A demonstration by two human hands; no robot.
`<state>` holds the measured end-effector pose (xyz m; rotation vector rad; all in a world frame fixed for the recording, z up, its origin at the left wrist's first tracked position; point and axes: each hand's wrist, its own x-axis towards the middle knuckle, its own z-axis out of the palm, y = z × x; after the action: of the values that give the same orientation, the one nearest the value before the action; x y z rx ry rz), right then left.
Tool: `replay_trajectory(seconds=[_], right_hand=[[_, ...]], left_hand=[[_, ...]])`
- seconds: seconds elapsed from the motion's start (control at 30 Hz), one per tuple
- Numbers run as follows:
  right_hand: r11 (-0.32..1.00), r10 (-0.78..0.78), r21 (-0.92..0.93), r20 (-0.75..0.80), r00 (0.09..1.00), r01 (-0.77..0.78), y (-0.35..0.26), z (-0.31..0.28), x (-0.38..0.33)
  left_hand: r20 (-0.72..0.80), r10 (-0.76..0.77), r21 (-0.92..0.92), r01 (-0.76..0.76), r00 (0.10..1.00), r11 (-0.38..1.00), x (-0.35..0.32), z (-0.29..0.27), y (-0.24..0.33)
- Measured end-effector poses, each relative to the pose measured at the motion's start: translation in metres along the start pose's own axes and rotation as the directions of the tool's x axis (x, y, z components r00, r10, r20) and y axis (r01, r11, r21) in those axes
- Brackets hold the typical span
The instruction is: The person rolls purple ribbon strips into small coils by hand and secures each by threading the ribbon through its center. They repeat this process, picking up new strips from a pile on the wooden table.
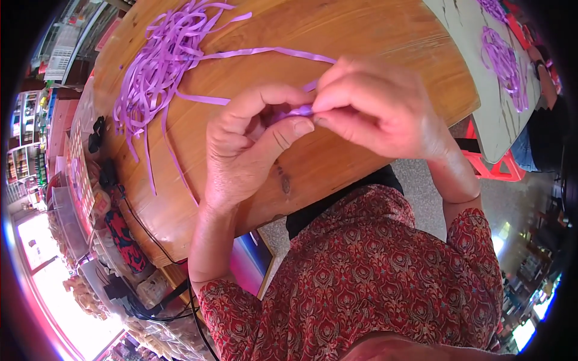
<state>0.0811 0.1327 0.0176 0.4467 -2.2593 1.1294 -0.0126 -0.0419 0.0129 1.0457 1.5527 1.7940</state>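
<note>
Both hands meet above the near part of a wooden table (pixel 337 36), working a purple ribbon (pixel 299 111) between their fingertips. My left hand (pixel 247 135) is closed, with thumb and curled fingers pinching a small folded or knotted bit of it. Close against it, my right hand (pixel 376 102) pinches the same ribbon between thumb and forefinger. Part of the ribbon is hidden inside the left fingers. Two strands run from behind the hands to a big loose heap of purple ribbon (pixel 162 66) at the far left of the table.
A pale table (pixel 481 72) at the right bears another bundle of purple ribbon (pixel 506 66), with a person's arm (pixel 545 84) beside it. A red stool (pixel 497 168) stands under it. Black cables (pixel 141 222) and bagged goods crowd the left table edge.
</note>
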Motion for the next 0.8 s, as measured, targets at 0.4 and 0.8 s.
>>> replay_trajectory(seconds=[0.4,0.8], right_hand=[[0.996,-0.029,0.078,-0.126,0.992,0.039,0.006,0.007,-0.005],[1.000,-0.005,-0.024,0.005,1.000,0.005,0.003,0.008,-0.001]], left_hand=[[-0.135,-0.075,-0.302,0.031,0.988,0.953,-0.005,0.005,-0.011],[-0.106,0.074,-0.006,-0.075,0.992,0.997,0.000,0.006,-0.010]])
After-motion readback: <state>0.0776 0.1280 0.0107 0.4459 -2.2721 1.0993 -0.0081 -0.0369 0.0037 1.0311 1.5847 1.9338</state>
